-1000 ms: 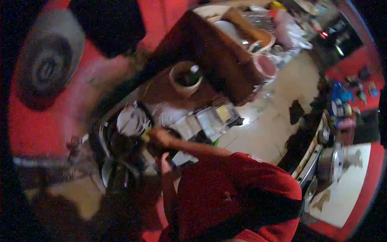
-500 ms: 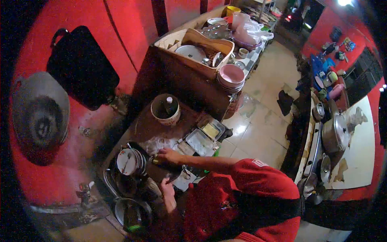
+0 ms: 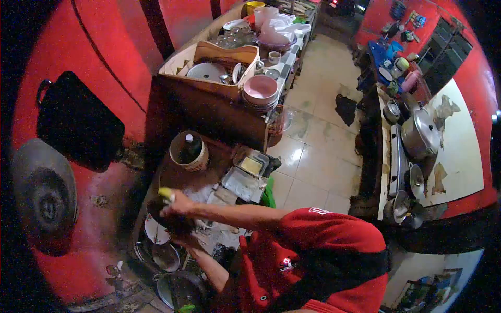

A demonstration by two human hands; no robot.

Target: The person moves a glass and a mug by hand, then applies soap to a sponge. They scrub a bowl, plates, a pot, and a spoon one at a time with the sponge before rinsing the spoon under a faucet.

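Observation:
My right hand [image 3: 178, 203] is closed around a yellow sponge [image 3: 166, 193], at the upper edge of a dark round pan [image 3: 176, 221]. The pan is tilted and partly blurred, so its full shape is hard to make out. My left hand [image 3: 192, 243] grips the pan from its lower side, fingers partly hidden. Behind the pan, a stack of white plates [image 3: 155, 229] is partly covered. Close by is a metal pan [image 3: 166, 256]. Beyond my right hand stands a patterned bucket [image 3: 199, 163] with a dark bottle [image 3: 192, 145] inside.
Clear plastic containers [image 3: 241, 183] lie on the worktop's right, one with a yellow block [image 3: 252, 166]. A wooden dish box [image 3: 245, 86] and pink bowls [image 3: 261, 89] stand on the raised counter. A wok [image 3: 44, 195] hangs on the left wall. A lidded pot [image 3: 419, 135] sits far right.
Both hands and the dark pan have shifted left, over the plates. The pan is now more tilted, and the sponge has risen to its upper edge. The camera view has turned.

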